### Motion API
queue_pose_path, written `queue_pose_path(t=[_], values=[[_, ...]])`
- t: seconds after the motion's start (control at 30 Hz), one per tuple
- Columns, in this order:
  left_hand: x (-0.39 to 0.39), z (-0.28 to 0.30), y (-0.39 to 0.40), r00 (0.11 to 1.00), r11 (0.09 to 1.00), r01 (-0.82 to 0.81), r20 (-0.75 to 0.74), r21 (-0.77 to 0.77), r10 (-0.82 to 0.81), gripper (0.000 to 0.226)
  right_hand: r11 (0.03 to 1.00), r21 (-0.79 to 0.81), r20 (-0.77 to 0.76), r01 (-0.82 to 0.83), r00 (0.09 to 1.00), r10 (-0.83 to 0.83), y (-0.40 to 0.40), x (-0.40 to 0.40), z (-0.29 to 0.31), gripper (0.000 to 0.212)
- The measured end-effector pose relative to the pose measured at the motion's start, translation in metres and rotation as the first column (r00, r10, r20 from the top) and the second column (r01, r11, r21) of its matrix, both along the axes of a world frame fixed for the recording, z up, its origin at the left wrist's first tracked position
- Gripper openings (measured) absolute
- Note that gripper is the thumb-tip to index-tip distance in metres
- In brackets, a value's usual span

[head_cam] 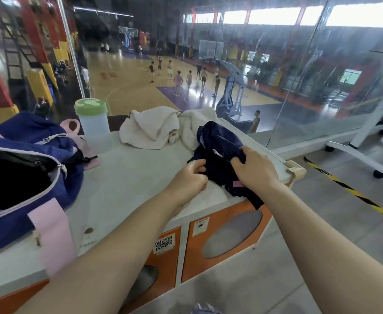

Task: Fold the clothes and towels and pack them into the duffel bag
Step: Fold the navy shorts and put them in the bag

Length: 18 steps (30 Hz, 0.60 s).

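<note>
A QR-code sticker [163, 243] sits on the orange front of a locker cabinet [222, 241], beside a second small white label [200, 226] whose print is too small to read; no brand name can be made out on any item. On the cabinet's pale top [127, 177], a person works a crumpled navy garment [217, 152] with both bare hands. The left hand [189, 177] reaches in from the lower left, its fingers curled and pinching the garment's near-left edge. The right hand [252, 166] comes from the lower right, back of the hand up, fingers curled around a bunched fold at the cloth's middle. A pink patch [238, 184] shows on the garment just beside the right wrist, and part of the fabric hangs over the cabinet's front edge. Behind the garment, touching it, lies a rumpled cream towel [154, 128]. To the left stands a translucent bottle [93, 125] with a green lid, and beside it the navy and pink duffel bag [34, 177] rests on the cabinet top, its zip open and dark interior showing. Beyond a glass wall [299, 64], players stand on an indoor basketball court [140, 87]; yellow-and-black hazard tape [353, 193] crosses the floor at right.
</note>
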<state>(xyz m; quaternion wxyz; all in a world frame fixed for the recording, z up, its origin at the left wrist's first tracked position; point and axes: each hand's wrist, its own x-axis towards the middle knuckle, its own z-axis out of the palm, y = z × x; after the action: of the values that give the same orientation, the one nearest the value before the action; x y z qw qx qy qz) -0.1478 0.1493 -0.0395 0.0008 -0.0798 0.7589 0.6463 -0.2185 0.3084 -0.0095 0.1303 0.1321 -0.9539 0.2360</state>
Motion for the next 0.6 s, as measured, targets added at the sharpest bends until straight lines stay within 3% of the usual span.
queue_pose_path(t=[0.1, 0.17, 0.2, 0.23, 0.37, 0.5, 0.6], values=[[-0.003, -0.004, 0.001, 0.997, 0.962, -0.038, -0.075, -0.271, 0.018, 0.063, 0.992, -0.128, 0.111, 0.005, 0.994, 0.009, 0.003, -0.005, 0.006, 0.019], [-0.003, -0.006, 0.005, 0.988, 0.822, -0.069, -0.151, -0.566, -0.021, 0.061, 0.989, -0.149, 0.147, -0.009, 0.989, 0.031, 0.004, -0.005, 0.009, 0.020], [-0.003, -0.006, 0.008, 0.983, 0.767, -0.080, -0.177, -0.636, -0.045, 0.058, 0.985, -0.169, 0.160, -0.021, 0.986, 0.049, 0.002, -0.004, 0.009, 0.020], [-0.006, -0.006, 0.010, 0.982, 0.772, -0.079, -0.184, -0.631, -0.049, 0.054, 0.980, -0.197, 0.178, -0.030, 0.982, 0.066, 0.001, -0.002, 0.009, 0.021], [-0.006, 0.002, 0.015, 0.992, 0.961, -0.025, -0.128, -0.275, -0.011, 0.059, 0.959, -0.282, 0.185, -0.024, 0.979, 0.079, -0.008, 0.004, 0.006, 0.020], [-0.007, 0.007, 0.013, 0.997, 0.991, -0.057, -0.053, 0.117, 0.063, 0.072, 0.952, -0.298, 0.175, -0.068, 0.977, 0.125, -0.011, 0.004, 0.006, 0.020], [-0.010, 0.005, 0.010, 0.992, 0.983, -0.084, -0.077, 0.164, 0.098, 0.083, 0.958, -0.198, 0.241, -0.205, 0.938, 0.251, -0.013, 0.002, 0.005, 0.065]])
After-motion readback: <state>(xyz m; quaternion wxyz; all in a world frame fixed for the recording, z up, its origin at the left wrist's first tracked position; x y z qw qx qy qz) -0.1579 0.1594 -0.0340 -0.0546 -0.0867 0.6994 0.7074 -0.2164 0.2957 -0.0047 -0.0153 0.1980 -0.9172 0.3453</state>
